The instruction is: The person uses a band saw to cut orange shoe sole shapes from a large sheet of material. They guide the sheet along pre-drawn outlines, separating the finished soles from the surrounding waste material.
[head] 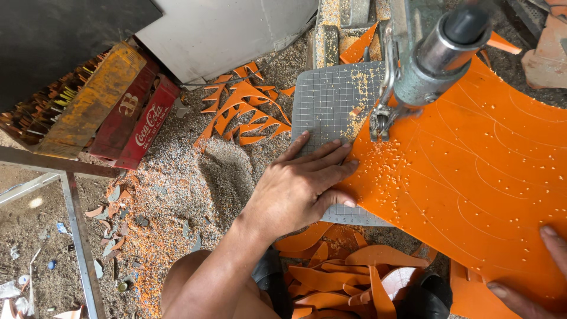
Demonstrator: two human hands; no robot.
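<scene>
Orange sheet [472,177], scribed with curved lines, dusted with crumbs, flat under left hand [301,186]

**Scraps and Crates on the Dusty Floor**

A heap of pointy orange offcut pieces [245,112] lies on the gritty, dust-covered floor [177,177]. Beside it, a red plastic crate [139,127] leans against a worn yellow crate [88,100]. A big flat grey metal sheet [230,32] rests behind them. Curved orange cut shapes [348,280] are piled low in the picture. A thin grey metal frame bar [80,236] crosses the left side.
</scene>
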